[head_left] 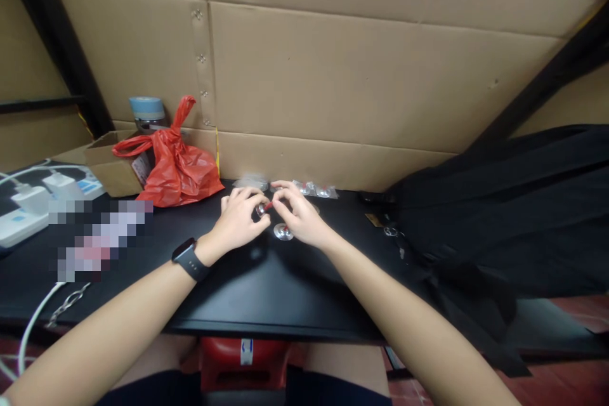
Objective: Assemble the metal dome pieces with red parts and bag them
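Note:
Both hands meet above the middle of the black table (257,304). My left hand (242,219), with a dark watch on its wrist, is closed on a small shiny metal piece (261,209). From that piece a short red part (269,205) points toward my right hand (297,214), whose thumb and fingertips pinch its end. Just below the fingers a round silver disc (283,232) with a bit of red on it lies on the table. Small clear packets (314,189) lie behind the hands, partly covered by them.
A red plastic bag (181,171), a cardboard box (111,168) and a blue-lidded bottle (147,111) stand back left. A white power strip (23,222) with plugs is far left, near a chain (69,306). Black fabric (514,209) covers the right side. Cardboard (333,76) rises behind.

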The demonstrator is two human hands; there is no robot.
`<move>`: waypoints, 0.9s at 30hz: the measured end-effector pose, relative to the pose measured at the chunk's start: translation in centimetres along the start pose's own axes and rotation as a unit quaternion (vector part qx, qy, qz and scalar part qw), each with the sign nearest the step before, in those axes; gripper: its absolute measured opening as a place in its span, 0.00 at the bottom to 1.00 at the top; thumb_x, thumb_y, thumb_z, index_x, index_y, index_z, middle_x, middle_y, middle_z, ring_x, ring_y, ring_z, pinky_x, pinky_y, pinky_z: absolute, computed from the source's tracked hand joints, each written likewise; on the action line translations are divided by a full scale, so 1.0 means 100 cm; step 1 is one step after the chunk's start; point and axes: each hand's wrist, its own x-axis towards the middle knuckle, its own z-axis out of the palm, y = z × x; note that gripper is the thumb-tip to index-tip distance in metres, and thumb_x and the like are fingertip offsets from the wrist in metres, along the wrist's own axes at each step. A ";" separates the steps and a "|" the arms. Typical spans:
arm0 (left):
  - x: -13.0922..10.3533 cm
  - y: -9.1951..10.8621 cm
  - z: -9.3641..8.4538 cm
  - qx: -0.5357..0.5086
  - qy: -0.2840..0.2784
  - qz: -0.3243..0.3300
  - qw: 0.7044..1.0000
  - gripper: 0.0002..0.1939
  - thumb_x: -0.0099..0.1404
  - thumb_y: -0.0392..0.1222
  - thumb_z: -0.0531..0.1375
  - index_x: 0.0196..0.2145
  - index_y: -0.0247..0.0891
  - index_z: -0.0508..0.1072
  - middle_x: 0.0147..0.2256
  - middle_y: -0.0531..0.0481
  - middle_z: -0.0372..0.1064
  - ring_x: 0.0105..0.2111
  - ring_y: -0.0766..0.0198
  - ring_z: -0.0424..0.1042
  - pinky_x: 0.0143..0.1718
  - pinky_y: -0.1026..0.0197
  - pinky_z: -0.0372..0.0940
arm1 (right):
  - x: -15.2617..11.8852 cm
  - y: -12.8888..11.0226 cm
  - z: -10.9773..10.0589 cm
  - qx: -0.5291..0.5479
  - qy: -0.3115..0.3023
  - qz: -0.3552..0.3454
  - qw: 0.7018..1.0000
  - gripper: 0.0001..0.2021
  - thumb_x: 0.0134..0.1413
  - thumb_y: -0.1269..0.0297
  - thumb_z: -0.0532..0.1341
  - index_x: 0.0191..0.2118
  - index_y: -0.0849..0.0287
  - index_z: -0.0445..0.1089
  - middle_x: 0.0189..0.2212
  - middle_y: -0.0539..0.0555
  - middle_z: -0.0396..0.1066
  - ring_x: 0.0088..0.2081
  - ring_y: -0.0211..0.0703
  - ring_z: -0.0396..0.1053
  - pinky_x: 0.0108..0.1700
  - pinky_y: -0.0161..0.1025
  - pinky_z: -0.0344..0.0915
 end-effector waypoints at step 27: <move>0.014 -0.031 0.001 -0.176 -0.031 -0.042 0.983 0.16 0.66 0.54 0.57 0.39 0.40 0.78 0.39 0.49 0.79 0.39 0.58 0.74 0.42 0.60 0.63 | 0.006 0.018 -0.002 0.173 -0.066 0.164 0.969 0.06 0.59 0.63 0.61 0.35 0.58 0.64 0.35 0.54 0.75 0.35 0.43 0.78 0.32 0.35 0.72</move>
